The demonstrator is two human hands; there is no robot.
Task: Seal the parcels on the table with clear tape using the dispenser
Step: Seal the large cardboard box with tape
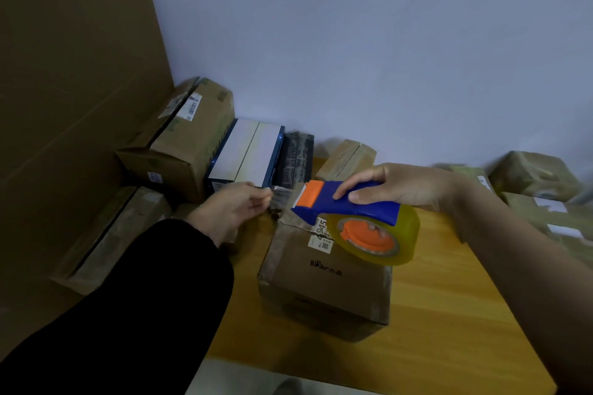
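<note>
The cardboard parcel [324,285] sits near the bench's [449,314] left edge, held down by neither hand. The right hand [401,189] grips the blue tape dispenser [349,205] above the parcel's far end, and the left hand's [231,208] fingers [260,199] pinch the drawn-out clear tape [282,197]. That loose strip looks wrinkled, so it may fold onto itself or land off the flap seam. A hard pull could drag the unsteadied parcel, and the cutter edge is close to the left fingertips.

packing room: stacked parcels [179,144] everywhere
</note>
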